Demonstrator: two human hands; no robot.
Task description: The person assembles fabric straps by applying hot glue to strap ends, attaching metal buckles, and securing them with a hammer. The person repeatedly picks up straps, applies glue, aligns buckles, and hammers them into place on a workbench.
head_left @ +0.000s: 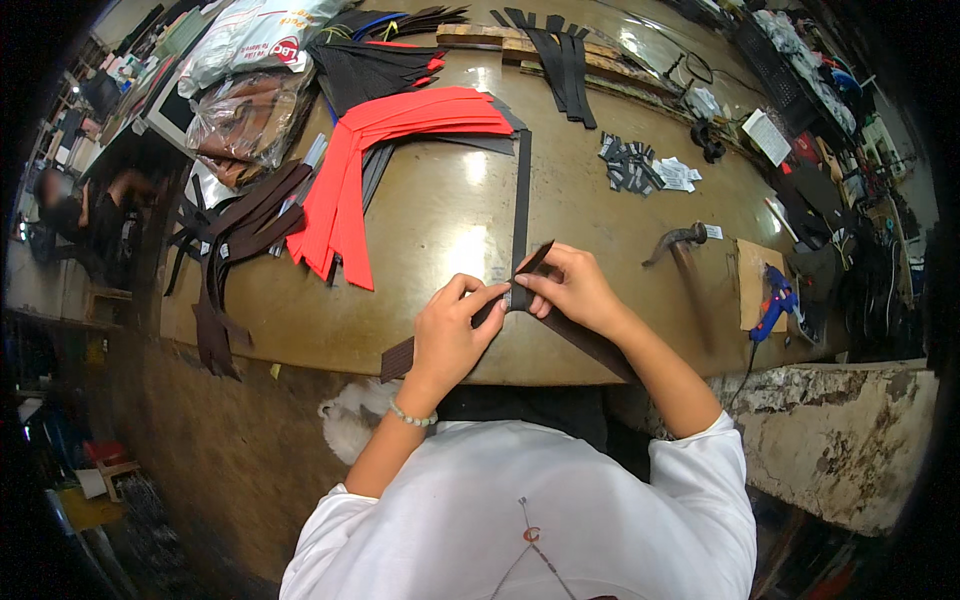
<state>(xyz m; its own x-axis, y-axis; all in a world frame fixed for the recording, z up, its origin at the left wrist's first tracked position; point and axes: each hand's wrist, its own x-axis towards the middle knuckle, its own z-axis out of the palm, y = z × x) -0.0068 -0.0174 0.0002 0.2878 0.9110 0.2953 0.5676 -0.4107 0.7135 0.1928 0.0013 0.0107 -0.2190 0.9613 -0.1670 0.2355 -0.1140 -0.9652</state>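
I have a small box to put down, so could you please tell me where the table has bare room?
Bare room lies between the red strips and the hammer, right of the long dark strip. The left edge and far side are crowded.

Clear plastic bags (245,115) of brown material are lying at the table's far left, a white printed bag (250,40) sitting behind them. Small white and grey labels (650,170) are lying scattered mid-table; a white paper sheet (768,135) is resting far right.
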